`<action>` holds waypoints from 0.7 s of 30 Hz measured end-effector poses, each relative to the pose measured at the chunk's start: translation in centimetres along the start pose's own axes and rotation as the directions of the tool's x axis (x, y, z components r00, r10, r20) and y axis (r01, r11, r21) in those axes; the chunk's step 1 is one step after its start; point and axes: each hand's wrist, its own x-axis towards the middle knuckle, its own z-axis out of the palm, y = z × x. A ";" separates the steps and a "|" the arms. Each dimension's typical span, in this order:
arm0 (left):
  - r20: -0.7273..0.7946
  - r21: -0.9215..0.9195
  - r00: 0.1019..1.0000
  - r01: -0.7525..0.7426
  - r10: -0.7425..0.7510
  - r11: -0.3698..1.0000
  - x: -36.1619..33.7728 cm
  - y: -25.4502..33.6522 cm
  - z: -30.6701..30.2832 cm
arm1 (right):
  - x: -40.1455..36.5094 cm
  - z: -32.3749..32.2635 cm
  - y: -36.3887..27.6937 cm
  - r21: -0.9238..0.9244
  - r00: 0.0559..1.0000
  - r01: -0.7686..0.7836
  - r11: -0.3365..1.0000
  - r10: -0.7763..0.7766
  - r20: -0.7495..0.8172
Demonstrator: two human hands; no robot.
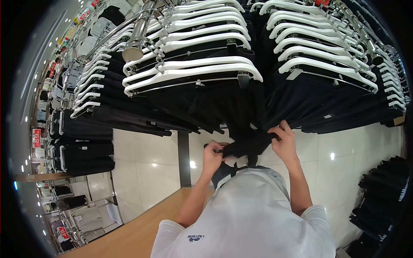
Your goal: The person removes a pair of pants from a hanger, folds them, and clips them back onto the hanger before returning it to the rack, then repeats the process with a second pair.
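Note:
Between my two hands a pair of black trousers (247,144) is stretched at waist height, its cloth running up toward the hanging rack. My left hand (211,157) pinches one end of the cloth, fingers closed and slightly blurred. At the other end my right hand (284,139) grips the upper edge between thumb and fingers. A small white tag (253,126) shows on the dark cloth just above. White hangers (193,73) with metal clips carry more black trousers (185,96) right in front of me.
A second row of white hangers (327,64) with black garments hangs at the right. The chrome rail end (133,53) sticks out toward me at upper left. A wooden counter (142,228) lies at lower left, and dark clothes (380,198) hang at far right.

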 end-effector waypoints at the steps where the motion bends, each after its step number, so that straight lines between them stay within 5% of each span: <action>1: -0.057 0.052 0.998 -0.034 0.037 0.998 0.2 -0.3 0.0 | -0.1 -0.2 -0.2 -0.204 0.999 0.033 0.978 -0.038 -0.021; 3: -0.162 0.162 0.980 -0.093 0.119 0.982 0.7 -0.6 0.0 | -0.7 1.1 0.1 -0.237 0.994 0.107 0.966 -0.105 0.018; 7: 0.057 0.174 0.993 -0.110 0.101 0.979 1.0 -2.4 0.7 | -1.2 1.2 0.2 -0.152 0.984 0.127 0.980 -0.105 0.145; 8: 0.114 -0.029 0.990 0.091 -0.088 0.995 0.1 -0.1 1.9 | -1.1 1.2 0.3 -0.148 0.986 0.115 0.982 -0.094 0.139; 12: 0.452 0.163 0.882 0.069 -0.136 0.984 -0.4 -0.2 0.8 | -0.9 2.5 3.1 -0.119 0.990 0.052 0.992 -0.036 0.136; 15: 0.270 0.294 0.957 0.022 -0.106 0.956 0.5 -2.0 -1.6 | -1.1 5.3 6.6 -0.104 0.986 0.030 0.994 -0.013 0.169; 16: 0.128 0.146 0.979 0.136 -0.156 0.980 1.1 -3.4 -2.7 | -1.0 6.0 7.4 -0.103 0.983 0.032 0.994 -0.013 0.184; 18: -0.096 0.127 0.990 0.117 -0.105 0.985 2.3 -4.6 -6.0 | -0.8 7.0 8.0 -0.159 0.972 0.052 0.986 -0.013 0.235; 21: -0.393 -0.065 0.918 -0.085 0.053 0.994 2.8 -3.1 -10.7 | -0.7 8.0 7.9 -0.250 0.964 0.047 0.967 0.022 0.266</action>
